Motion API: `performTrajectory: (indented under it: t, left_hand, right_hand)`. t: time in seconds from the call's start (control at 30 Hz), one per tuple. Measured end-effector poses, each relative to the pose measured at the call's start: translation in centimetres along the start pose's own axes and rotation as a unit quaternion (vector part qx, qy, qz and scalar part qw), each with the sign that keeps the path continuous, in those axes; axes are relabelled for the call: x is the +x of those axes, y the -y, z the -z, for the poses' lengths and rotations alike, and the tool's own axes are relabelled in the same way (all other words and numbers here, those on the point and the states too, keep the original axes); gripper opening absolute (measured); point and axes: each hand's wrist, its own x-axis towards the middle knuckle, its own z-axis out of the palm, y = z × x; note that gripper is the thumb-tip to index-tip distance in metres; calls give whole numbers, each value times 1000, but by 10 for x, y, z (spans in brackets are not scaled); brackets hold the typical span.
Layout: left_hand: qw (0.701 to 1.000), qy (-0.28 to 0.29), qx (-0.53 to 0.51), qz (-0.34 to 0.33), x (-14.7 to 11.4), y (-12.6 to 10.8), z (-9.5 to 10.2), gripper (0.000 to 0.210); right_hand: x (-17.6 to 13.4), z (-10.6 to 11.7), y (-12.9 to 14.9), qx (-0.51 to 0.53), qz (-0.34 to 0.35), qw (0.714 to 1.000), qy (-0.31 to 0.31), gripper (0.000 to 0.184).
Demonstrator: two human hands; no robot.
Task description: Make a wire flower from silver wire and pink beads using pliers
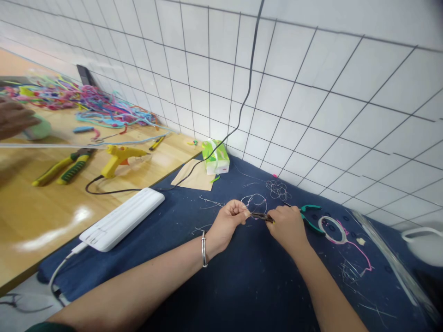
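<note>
My left hand point(226, 224) is closed, thumb and fingertips pinching a thin wire ring point(266, 201). The ring stands just beyond the fingertips and carries a few tiny pinkish spots. Wrapped round the handles of dark-jawed pliers point(260, 216), my right hand point(288, 226) holds their tips against the wire near my left fingertips. The handles are mostly hidden, with a bit of yellow showing. Just behind my right hand lies a teal-handled tool point(308, 208), its front end partly covered. A looped wire flower shape point(278, 189) rests farther back on the dark blue cloth point(242, 286).
Right: a white ring with pink wire point(321, 226), wire scraps point(349, 272) and long clear packaging point(387, 258). Left: a white power bank point(121, 221), yellow glue gun point(121, 159), cutting pliers point(74, 168) and another person's hand point(15, 117). A tissue pack point(216, 159) stands against the wall.
</note>
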Motion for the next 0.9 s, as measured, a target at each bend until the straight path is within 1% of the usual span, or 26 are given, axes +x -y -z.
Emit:
performTrajectory:
  t: [0.17,0.33,0.53,0.9]
  left_hand:
    - [1000,-4,5,-8,0,-1,-1,8]
    - [999,-21,42,-23,-2,0,-2,8]
    - [997,-29,58,-30,-2,-1,-2,8]
    - [998,-24,56,-28,-2,-2,-3,9]
  right_hand:
    - [0,-1,0,-2,8,1000,3,20]
    - [0,1,2,-3,15,1000,7,21]
    - [0,4,4,-7,8,1000,12,20]
    - [-1,-4,4,12,16,998,60,28]
